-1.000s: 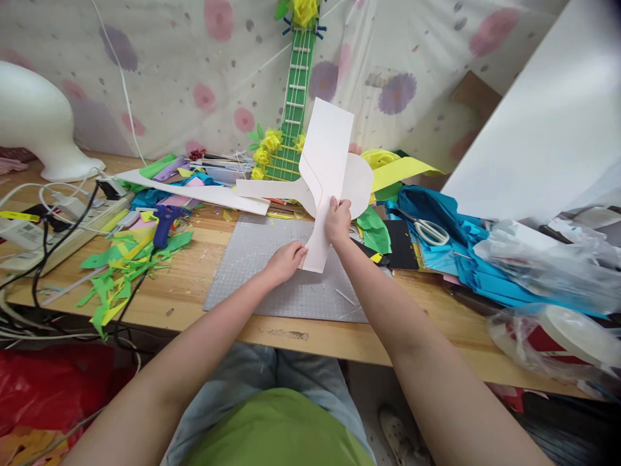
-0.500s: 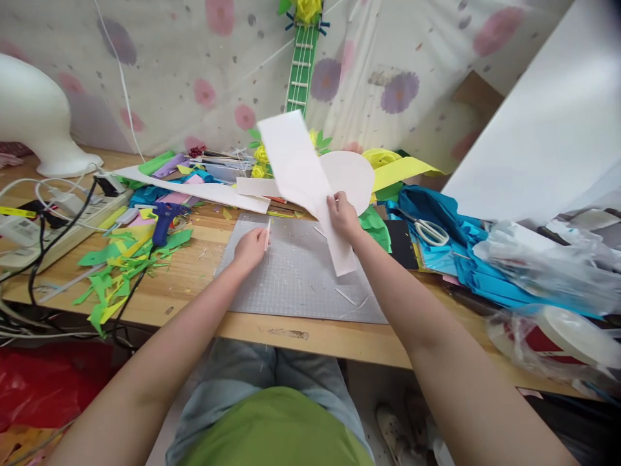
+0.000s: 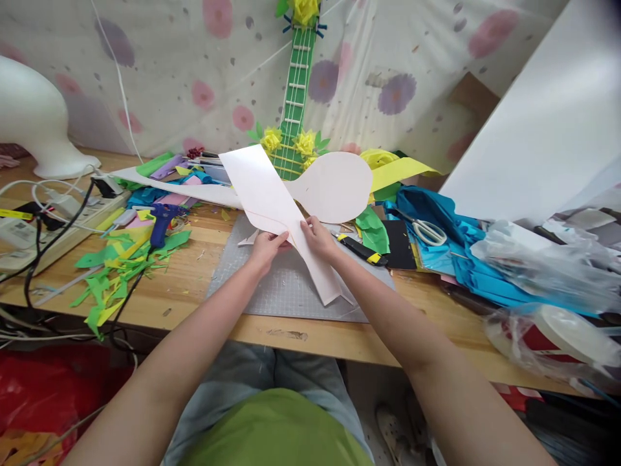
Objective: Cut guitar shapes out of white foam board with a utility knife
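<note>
A long white foam board piece with a faint curved line is held slanted over the grey cutting mat. My right hand is closed on its narrower lower part. At its left edge, my left hand pinches the board with thumb and fingers. A pale strip shows beside my left hand; whether I hold it too is unclear. Behind the board lies a white rounded cutout. A black and yellow utility knife rests right of my right hand.
Left are a blue glue gun, green and yellow paper scraps and a power strip. White-handled scissors and blue paper lie right. A flowered green guitar-shaped piece leans at the back.
The white board has come down and left, and my left hand has moved right to its edge. The utility knife and more of the green guitar-shaped piece now show.
</note>
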A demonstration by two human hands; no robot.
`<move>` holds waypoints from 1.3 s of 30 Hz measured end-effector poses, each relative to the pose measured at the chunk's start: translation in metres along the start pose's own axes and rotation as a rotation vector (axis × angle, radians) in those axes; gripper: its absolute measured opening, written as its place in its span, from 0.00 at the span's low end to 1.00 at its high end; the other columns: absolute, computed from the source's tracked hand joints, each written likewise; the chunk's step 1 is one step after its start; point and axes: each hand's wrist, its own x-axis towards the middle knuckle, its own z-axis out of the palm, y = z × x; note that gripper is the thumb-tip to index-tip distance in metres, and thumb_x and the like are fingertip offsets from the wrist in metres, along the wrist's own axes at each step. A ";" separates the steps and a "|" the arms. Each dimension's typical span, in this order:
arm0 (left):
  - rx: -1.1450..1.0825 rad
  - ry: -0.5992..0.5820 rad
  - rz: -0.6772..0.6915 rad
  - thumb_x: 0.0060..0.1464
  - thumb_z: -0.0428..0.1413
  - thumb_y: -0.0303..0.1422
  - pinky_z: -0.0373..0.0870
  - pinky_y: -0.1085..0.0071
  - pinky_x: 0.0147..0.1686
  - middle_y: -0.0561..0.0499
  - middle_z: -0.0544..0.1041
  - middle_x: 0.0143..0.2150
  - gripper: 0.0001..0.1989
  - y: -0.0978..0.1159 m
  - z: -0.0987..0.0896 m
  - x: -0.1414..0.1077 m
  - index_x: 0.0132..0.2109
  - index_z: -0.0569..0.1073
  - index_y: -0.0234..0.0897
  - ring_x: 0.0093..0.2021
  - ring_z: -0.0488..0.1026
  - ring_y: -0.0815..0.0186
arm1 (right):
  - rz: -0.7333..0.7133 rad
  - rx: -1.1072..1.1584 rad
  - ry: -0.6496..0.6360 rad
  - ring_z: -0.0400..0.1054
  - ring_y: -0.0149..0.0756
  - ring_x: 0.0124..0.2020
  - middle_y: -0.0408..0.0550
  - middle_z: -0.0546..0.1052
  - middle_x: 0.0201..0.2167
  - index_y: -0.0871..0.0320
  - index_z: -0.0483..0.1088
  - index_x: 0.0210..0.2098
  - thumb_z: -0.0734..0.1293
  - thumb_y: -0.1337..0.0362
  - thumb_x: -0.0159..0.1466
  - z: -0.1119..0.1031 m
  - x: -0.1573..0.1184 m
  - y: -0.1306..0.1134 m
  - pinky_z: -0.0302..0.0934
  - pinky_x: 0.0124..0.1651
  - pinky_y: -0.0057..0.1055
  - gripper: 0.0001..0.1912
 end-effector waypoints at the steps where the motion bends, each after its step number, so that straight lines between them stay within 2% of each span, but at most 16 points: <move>1: 0.001 -0.005 -0.007 0.46 0.60 0.29 0.72 0.65 0.41 0.47 0.78 0.34 0.08 0.000 -0.001 0.000 0.36 0.74 0.30 0.33 0.75 0.67 | -0.002 0.006 -0.007 0.65 0.37 0.33 0.46 0.72 0.31 0.54 0.57 0.35 0.51 0.50 0.63 0.000 -0.001 0.001 0.56 0.35 0.31 0.15; 6: 0.015 -0.009 -0.026 0.46 0.59 0.27 0.73 0.65 0.38 0.48 0.78 0.32 0.08 -0.001 -0.004 -0.004 0.36 0.74 0.30 0.31 0.74 0.68 | 0.008 0.030 -0.029 0.65 0.36 0.33 0.46 0.72 0.33 0.54 0.58 0.35 0.51 0.50 0.63 0.003 -0.003 0.005 0.56 0.36 0.31 0.15; 11: 0.104 -0.018 0.008 0.46 0.59 0.29 0.73 0.65 0.37 0.47 0.77 0.34 0.09 0.000 -0.006 -0.006 0.37 0.74 0.30 0.31 0.74 0.67 | 0.014 0.039 -0.048 0.65 0.36 0.34 0.46 0.72 0.33 0.54 0.58 0.35 0.52 0.50 0.63 0.005 -0.002 0.005 0.56 0.37 0.31 0.15; 18: 0.194 0.083 0.002 0.45 0.60 0.31 0.73 0.69 0.31 0.48 0.77 0.32 0.08 -0.001 -0.005 -0.003 0.34 0.72 0.33 0.31 0.74 0.66 | 0.015 0.002 -0.077 0.64 0.35 0.30 0.45 0.71 0.28 0.54 0.58 0.32 0.52 0.50 0.63 0.009 0.001 0.004 0.55 0.32 0.30 0.15; 20: 0.218 0.054 -0.048 0.45 0.60 0.33 0.72 0.71 0.30 0.47 0.77 0.33 0.09 0.000 -0.008 -0.007 0.33 0.72 0.32 0.30 0.74 0.66 | -0.011 -0.019 -0.094 0.62 0.34 0.29 0.43 0.70 0.26 0.55 0.59 0.32 0.52 0.49 0.63 0.007 0.003 0.006 0.54 0.31 0.30 0.16; 22: 0.273 -0.106 -0.176 0.46 0.60 0.39 0.71 0.71 0.29 0.44 0.78 0.33 0.12 0.006 -0.013 -0.015 0.32 0.73 0.32 0.30 0.75 0.65 | -0.056 -0.030 -0.134 0.61 0.33 0.27 0.41 0.68 0.24 0.55 0.61 0.33 0.52 0.48 0.62 0.002 0.004 0.009 0.53 0.30 0.29 0.18; 25: 0.434 -0.529 -0.434 0.44 0.59 0.47 0.69 0.71 0.26 0.41 0.78 0.34 0.20 0.025 -0.019 -0.034 0.32 0.74 0.32 0.30 0.76 0.62 | -0.134 -0.025 -0.262 0.58 0.30 0.25 0.38 0.65 0.21 0.55 0.65 0.35 0.55 0.45 0.60 -0.012 0.005 0.017 0.51 0.30 0.27 0.21; 27: 0.529 -0.771 -0.506 0.43 0.59 0.49 0.68 0.72 0.25 0.40 0.79 0.35 0.21 0.041 -0.019 -0.044 0.33 0.75 0.33 0.30 0.76 0.61 | -0.159 -0.046 -0.332 0.57 0.29 0.24 0.38 0.64 0.21 0.55 0.68 0.35 0.57 0.44 0.58 -0.021 0.006 0.022 0.50 0.29 0.27 0.22; 28: 0.553 -0.824 -0.490 0.43 0.59 0.49 0.68 0.72 0.26 0.40 0.79 0.36 0.21 0.048 -0.017 -0.046 0.33 0.75 0.34 0.31 0.76 0.61 | -0.161 -0.073 -0.357 0.57 0.29 0.24 0.38 0.64 0.21 0.55 0.69 0.35 0.58 0.43 0.57 -0.025 0.007 0.025 0.50 0.29 0.26 0.22; 30: 0.602 -0.807 -0.373 0.45 0.57 0.49 0.68 0.71 0.28 0.42 0.78 0.37 0.21 0.056 -0.013 -0.045 0.34 0.74 0.35 0.33 0.76 0.61 | -0.159 -0.153 -0.396 0.57 0.29 0.24 0.39 0.64 0.20 0.54 0.71 0.34 0.60 0.44 0.56 -0.028 0.009 0.028 0.49 0.28 0.26 0.22; 33: 0.881 -0.571 -0.022 0.44 0.57 0.48 0.68 0.63 0.41 0.41 0.76 0.44 0.22 0.050 -0.011 -0.028 0.41 0.72 0.36 0.44 0.73 0.57 | -0.173 -0.291 -0.425 0.59 0.31 0.26 0.41 0.68 0.22 0.52 0.73 0.35 0.61 0.45 0.56 -0.026 0.012 0.031 0.49 0.29 0.27 0.20; 35: 1.205 -0.426 0.235 0.36 0.61 0.47 0.58 0.57 0.53 0.39 0.68 0.55 0.31 0.037 -0.015 -0.014 0.48 0.69 0.37 0.57 0.63 0.51 | -0.216 -0.352 -0.402 0.62 0.32 0.29 0.43 0.72 0.26 0.51 0.74 0.35 0.61 0.46 0.57 -0.023 0.013 0.032 0.50 0.31 0.27 0.19; 37: 1.464 -0.396 0.300 0.28 0.64 0.49 0.44 0.51 0.59 0.35 0.56 0.63 0.46 0.021 -0.023 -0.001 0.56 0.63 0.36 0.64 0.49 0.46 | -0.283 -0.371 -0.357 0.64 0.33 0.33 0.44 0.74 0.31 0.51 0.74 0.34 0.62 0.47 0.57 -0.023 0.013 0.034 0.52 0.33 0.27 0.17; 39: 1.595 -0.408 0.266 0.28 0.62 0.54 0.35 0.47 0.60 0.32 0.49 0.65 0.52 0.010 -0.031 0.007 0.60 0.57 0.35 0.65 0.42 0.45 | -0.313 -0.369 -0.274 0.65 0.33 0.36 0.46 0.74 0.35 0.52 0.74 0.34 0.63 0.49 0.58 -0.030 0.012 0.038 0.53 0.35 0.28 0.15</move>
